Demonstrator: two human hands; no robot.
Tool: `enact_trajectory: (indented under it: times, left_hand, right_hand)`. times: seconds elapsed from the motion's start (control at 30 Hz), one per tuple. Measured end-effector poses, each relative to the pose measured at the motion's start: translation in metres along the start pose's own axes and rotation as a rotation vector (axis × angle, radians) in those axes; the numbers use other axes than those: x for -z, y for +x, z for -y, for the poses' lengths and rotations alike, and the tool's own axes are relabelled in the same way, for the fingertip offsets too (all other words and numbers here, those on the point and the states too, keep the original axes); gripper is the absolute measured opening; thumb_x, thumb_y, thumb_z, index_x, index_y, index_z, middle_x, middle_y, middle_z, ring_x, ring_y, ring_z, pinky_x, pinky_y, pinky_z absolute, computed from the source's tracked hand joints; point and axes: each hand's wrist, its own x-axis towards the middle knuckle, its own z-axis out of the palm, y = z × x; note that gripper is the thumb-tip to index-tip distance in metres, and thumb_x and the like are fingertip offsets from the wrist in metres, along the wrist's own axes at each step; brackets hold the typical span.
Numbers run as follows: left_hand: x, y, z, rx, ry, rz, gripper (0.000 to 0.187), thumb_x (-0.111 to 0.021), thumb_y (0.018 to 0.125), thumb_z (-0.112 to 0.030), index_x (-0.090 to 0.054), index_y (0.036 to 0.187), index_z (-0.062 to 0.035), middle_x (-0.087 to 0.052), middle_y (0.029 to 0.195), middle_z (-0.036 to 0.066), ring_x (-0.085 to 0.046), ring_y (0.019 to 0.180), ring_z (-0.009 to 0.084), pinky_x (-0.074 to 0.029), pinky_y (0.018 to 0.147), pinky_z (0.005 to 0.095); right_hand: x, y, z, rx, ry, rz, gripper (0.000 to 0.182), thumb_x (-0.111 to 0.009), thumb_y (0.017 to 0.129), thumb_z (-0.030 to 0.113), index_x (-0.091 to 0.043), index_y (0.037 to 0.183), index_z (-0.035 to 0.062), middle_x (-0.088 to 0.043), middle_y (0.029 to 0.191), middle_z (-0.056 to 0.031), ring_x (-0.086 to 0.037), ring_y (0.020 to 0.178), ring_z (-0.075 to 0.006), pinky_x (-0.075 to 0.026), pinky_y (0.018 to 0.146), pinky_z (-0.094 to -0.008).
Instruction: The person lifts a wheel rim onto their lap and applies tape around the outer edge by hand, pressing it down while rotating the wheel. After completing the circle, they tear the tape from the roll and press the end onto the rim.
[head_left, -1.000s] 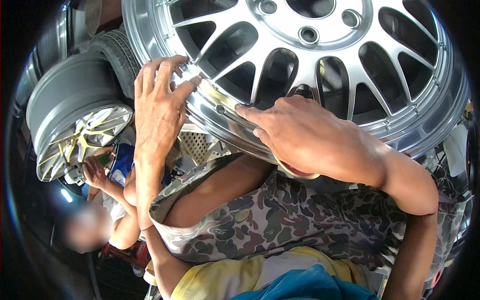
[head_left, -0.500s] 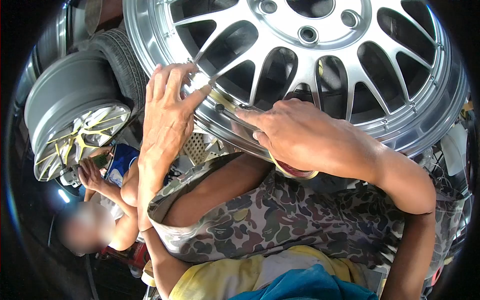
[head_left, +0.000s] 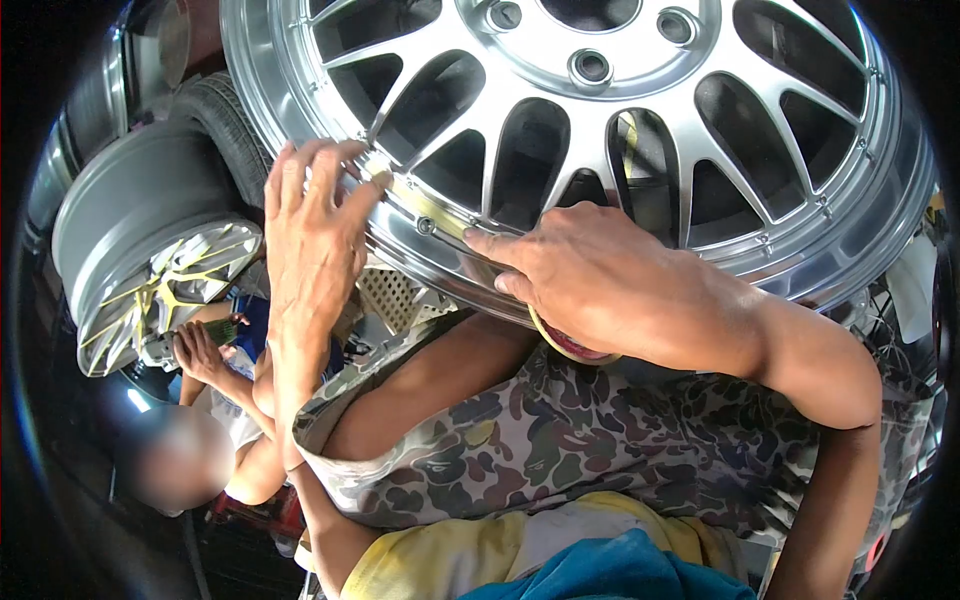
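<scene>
Rim (head_left: 640, 130) sits on my lap, tape (head_left: 430, 205) partway around the near lip. Left hand (head_left: 315, 240) presses it down, fingers spread; right hand (head_left: 610, 280) grips the roll (head_left: 560, 345). Plenty of lip left.

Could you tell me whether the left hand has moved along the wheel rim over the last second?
No, hardly: the left hand sits at the same spoke junction on the wheel rim; hand and wheel shifted together, so the camera moved.

We see a silver multi-spoke alloy wheel (head_left: 640, 130) tilted face-up, with yellowish tape strip (head_left: 425, 205) along its polished lip and tape roll (head_left: 565, 345) just below.
</scene>
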Motion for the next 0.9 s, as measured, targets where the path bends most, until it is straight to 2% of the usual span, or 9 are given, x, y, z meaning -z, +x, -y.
enact_trajectory:
  times: [0.2, 0.3, 0.33, 0.43, 0.67, 0.8, 0.87, 0.9]
  left_hand:
    - [-0.004, -0.005, -0.013, -0.056, -0.131, 0.069, 0.032, -0.069, 0.083, -0.007, -0.078, 0.113, -0.0103, -0.071, 0.118, 0.007, -0.062, 0.128, 0.0315, -0.04, 0.125, 0.0571]
    - [-0.005, -0.005, -0.012, -0.065, -0.148, 0.062, 0.032, -0.069, 0.083, -0.008, -0.078, 0.114, -0.009, -0.072, 0.116, 0.008, -0.064, 0.127, 0.0314, -0.041, 0.124, 0.0573]
    - [-0.004, -0.005, -0.012, -0.076, -0.156, 0.062, 0.032, -0.069, 0.083, -0.009, -0.078, 0.114, -0.0086, -0.072, 0.116, 0.008, -0.065, 0.126, 0.0314, -0.042, 0.123, 0.0574]
    - [-0.005, -0.005, -0.011, -0.081, -0.176, 0.062, 0.033, -0.07, 0.083, -0.009, -0.078, 0.115, -0.008, -0.072, 0.114, 0.009, -0.066, 0.126, 0.0317, -0.043, 0.122, 0.0575]
    - [-0.011, -0.012, -0.017, -0.068, -0.243, 0.084, 0.039, -0.072, 0.079, -0.005, -0.079, 0.117, -0.0095, -0.069, 0.118, 0.01, -0.065, 0.127, 0.0319, -0.041, 0.124, 0.0596]
    - [-0.007, -0.015, -0.027, -0.067, -0.365, 0.138, 0.043, -0.069, 0.079, 0.001, -0.079, 0.119, -0.0123, -0.066, 0.121, 0.01, -0.061, 0.126, 0.0353, -0.038, 0.124, 0.0618]
    - [-0.003, -0.016, -0.024, -0.059, -0.257, 0.099, 0.042, -0.072, 0.083, -0.003, -0.079, 0.121, -0.0178, -0.065, 0.123, 0.006, -0.06, 0.128, 0.0311, -0.037, 0.125, 0.0604]
    - [0.004, -0.014, -0.021, -0.019, -0.19, 0.013, 0.04, -0.073, 0.082, -0.003, -0.08, 0.119, -0.0171, -0.065, 0.124, 0.007, -0.06, 0.123, 0.0328, -0.044, 0.115, 0.0565]
  right_hand:
    - [0.009, -0.001, 0.005, -0.023, 0.059, 0.054, 0.026, -0.06, 0.103, 0.01, -0.062, 0.12, -0.0094, -0.062, 0.094, -0.0163, -0.06, 0.09, -0.0318, -0.047, 0.088, -0.046]
    - [0.005, 0.013, 0.013, -0.252, 0.241, 0.211, 0.045, -0.065, 0.107, 0.023, -0.064, 0.147, 0.002, -0.075, 0.088, -0.0286, -0.075, 0.082, -0.0453, -0.06, 0.079, -0.0531]
    - [0.0, 0.011, 0.009, -0.251, 0.241, 0.212, 0.045, -0.065, 0.107, 0.023, -0.064, 0.147, 0.002, -0.075, 0.088, -0.0286, -0.075, 0.082, -0.0453, -0.06, 0.079, -0.0531]
    - [-0.011, -0.001, -0.008, -0.078, 0.069, -0.004, 0.044, -0.062, 0.107, 0.021, -0.063, 0.148, 0.0029, -0.075, 0.087, -0.0279, -0.075, 0.08, -0.0449, -0.061, 0.077, -0.0534]
    - [-0.007, -0.006, -0.013, -0.051, 0.015, -0.022, 0.042, -0.06, 0.108, 0.02, -0.064, 0.147, 0.0027, -0.074, 0.084, -0.0272, -0.074, 0.077, -0.0443, -0.06, 0.075, -0.0531]
    - [-0.011, -0.007, -0.013, -0.046, 0.014, -0.021, 0.041, -0.059, 0.109, 0.019, -0.065, 0.146, 0.0026, -0.074, 0.081, -0.0268, -0.074, 0.075, -0.0439, -0.06, 0.074, -0.0529]
    - [-0.012, -0.007, -0.014, -0.039, 0.013, -0.03, 0.041, -0.059, 0.109, 0.018, -0.066, 0.146, 0.0025, -0.074, 0.08, -0.0266, -0.074, 0.074, -0.0437, -0.06, 0.074, -0.0528]
    - [-0.013, -0.007, -0.013, -0.039, 0.016, -0.036, 0.04, -0.059, 0.109, 0.018, -0.066, 0.146, 0.0025, -0.073, 0.08, -0.0265, -0.074, 0.073, -0.0436, -0.059, 0.074, -0.0527]
